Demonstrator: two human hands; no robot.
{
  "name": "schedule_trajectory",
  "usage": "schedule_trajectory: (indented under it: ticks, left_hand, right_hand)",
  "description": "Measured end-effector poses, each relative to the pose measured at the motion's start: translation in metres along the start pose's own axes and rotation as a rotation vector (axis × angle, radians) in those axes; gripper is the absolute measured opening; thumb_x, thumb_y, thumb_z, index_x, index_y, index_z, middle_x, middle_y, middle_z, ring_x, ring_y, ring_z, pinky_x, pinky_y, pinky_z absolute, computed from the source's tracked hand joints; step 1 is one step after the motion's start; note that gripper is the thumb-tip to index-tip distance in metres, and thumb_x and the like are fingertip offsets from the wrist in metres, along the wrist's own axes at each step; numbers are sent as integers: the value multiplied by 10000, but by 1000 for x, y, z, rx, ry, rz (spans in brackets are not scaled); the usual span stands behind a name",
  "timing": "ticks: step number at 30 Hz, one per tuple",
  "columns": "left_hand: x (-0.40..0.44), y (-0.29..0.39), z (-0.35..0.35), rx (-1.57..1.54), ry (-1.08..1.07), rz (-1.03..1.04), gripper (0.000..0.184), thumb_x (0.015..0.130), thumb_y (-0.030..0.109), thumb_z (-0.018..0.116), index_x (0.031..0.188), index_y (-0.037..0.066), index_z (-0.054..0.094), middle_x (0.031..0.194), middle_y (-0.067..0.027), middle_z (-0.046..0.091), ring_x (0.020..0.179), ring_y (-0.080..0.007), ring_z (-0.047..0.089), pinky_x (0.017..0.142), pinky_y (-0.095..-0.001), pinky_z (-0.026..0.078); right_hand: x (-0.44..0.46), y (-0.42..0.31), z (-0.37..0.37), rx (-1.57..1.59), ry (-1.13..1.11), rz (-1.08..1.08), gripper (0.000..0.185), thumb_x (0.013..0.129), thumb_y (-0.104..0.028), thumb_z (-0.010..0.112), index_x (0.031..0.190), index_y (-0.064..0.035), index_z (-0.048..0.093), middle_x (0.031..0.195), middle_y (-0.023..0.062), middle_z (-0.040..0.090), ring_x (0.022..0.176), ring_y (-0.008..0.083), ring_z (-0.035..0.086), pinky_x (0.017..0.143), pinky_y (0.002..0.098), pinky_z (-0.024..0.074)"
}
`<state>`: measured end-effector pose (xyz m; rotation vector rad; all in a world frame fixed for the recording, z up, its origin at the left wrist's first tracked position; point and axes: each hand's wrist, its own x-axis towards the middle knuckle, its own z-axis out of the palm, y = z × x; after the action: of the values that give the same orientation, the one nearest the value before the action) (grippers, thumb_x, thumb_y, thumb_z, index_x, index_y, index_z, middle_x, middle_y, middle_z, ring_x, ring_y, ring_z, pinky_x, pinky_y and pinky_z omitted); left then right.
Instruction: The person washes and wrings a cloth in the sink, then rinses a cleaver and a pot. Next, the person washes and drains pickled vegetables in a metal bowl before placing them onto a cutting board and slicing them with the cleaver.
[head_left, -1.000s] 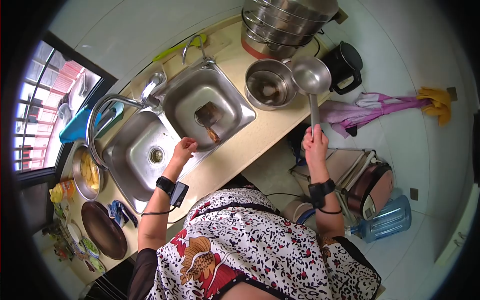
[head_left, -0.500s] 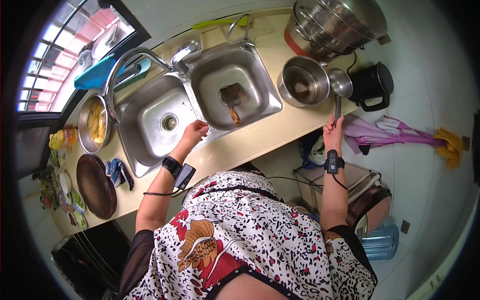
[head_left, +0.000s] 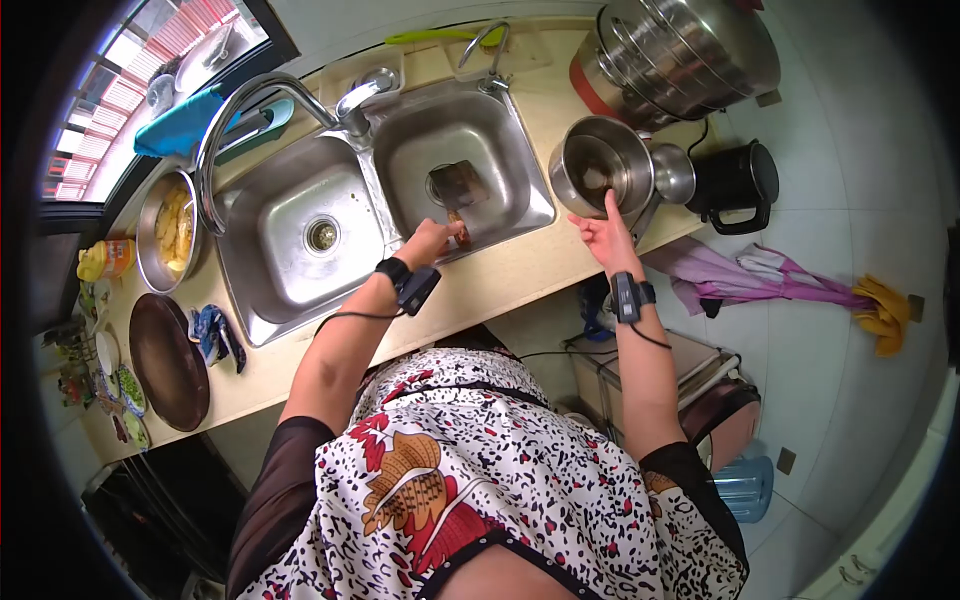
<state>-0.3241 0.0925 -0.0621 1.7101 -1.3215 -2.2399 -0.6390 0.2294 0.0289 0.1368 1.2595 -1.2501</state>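
Note:
A spatula (head_left: 460, 186) with a dark blade and brown wooden handle lies in the right sink basin (head_left: 500, 140). My left hand (head_left: 430, 243) is at its handle, fingers closed across it. My right hand (head_left: 606, 238) is open, palm up and fingers apart, with nothing in it. It is at the near rim of a steel pot (head_left: 635, 170) that has some brownish residue inside. Right beside the pot rests a steel ladle (head_left: 674, 174), its handle pointing toward the counter's front edge.
Stacked steamer pots (head_left: 680, 60) and a black kettle (head_left: 735, 185) stand to the right. A faucet (head_left: 225, 120) arches over the left basin (head_left: 290, 220). Further left are a bowl of yellow pieces (head_left: 172, 235), a dark round lid or pan (head_left: 168, 360) and a blue cloth (head_left: 216, 338).
My right hand has let go of the ladle and moved left to the pot, opening. My left hand has moved right, from the sink's front edge onto the spatula handle.

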Motion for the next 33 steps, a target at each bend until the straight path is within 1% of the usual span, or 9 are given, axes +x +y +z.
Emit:
schedule_trajectory:
  ticks: [4,5,11,17,22,27,30,31,33]
  left_hand:
    - [58,-25,11,-479,-79,-120,229,892,174,576,744,11,512,714,-79,511,634,-187,500,604,-332,459]
    - [60,-27,14,-589,-119,-122,225,893,159,568,731,17,502,704,-76,508,628,-190,497,606,-335,467]
    - [32,4,-15,-923,-91,-193,114,824,49,523,716,37,488,635,-52,489,602,-170,527,583,-324,517]
    - [3,36,-48,84,-156,65,164,826,135,577,717,14,560,624,-48,553,458,-109,488,396,-259,395]
    - [-20,64,-26,189,53,187,270,852,226,538,693,8,541,561,-41,502,419,-124,451,357,-279,344]
    - [-1,63,-28,244,52,208,259,877,215,489,699,30,523,563,-20,475,436,-112,430,355,-275,317]
    - [7,60,-35,264,24,223,227,868,187,477,692,48,519,571,-16,479,447,-109,436,354,-269,317]
    - [5,60,-37,270,4,228,218,864,177,473,690,53,517,573,-15,480,450,-108,438,353,-267,317]
    - [-1,62,-36,218,22,201,213,861,173,480,683,59,512,576,-14,484,450,-107,438,352,-266,314]
  right_hand:
    - [38,-3,-6,221,99,24,414,927,-207,425,1031,190,477,1017,301,559,593,130,511,492,183,420]
    - [36,-4,-1,224,106,-14,320,847,-17,325,1040,193,470,1018,330,546,590,144,514,507,195,450]
    - [21,6,31,122,285,-153,361,823,1,330,1139,170,376,1025,349,526,649,242,560,537,234,501]
    - [4,8,62,-432,383,-514,284,843,-38,389,1004,191,435,780,262,586,511,302,615,402,342,525]
    - [7,16,113,-615,530,-495,327,826,-43,428,933,262,379,729,301,574,469,389,609,349,398,513]
    - [8,42,156,-795,486,-499,291,830,-50,429,671,179,511,589,267,577,417,303,602,346,365,491]
    - [14,54,169,-984,484,-547,249,826,-44,448,752,180,528,583,239,583,383,283,579,317,352,460]
    - [5,55,176,-1057,492,-550,321,823,-50,493,1004,214,461,655,269,598,507,336,619,436,400,506]
    - [6,67,180,-1244,594,-898,468,818,-48,519,1149,211,316,717,292,599,636,379,626,572,420,515]
